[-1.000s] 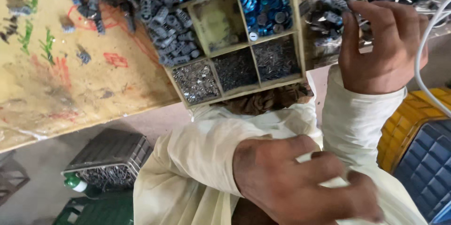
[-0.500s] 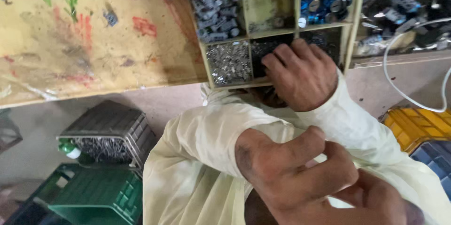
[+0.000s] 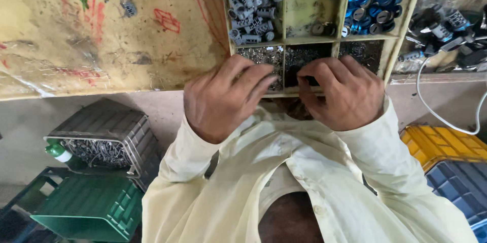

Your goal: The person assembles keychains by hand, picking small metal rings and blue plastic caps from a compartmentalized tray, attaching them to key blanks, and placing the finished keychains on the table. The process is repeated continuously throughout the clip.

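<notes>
Head view: left hand (image 3: 223,98), right hand (image 3: 345,93) over wooden tray (image 3: 388,53)

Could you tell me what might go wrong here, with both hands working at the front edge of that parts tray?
Both the left hand and the right hand pinch something tiny at the front lip of the wooden tray; it could slip and drop unseen into the cream shirt or onto the floor. The tray sits at the workbench edge, so a nudge might spill its small metal parts. The white cable hanging nearby could snag a sleeve.
</notes>
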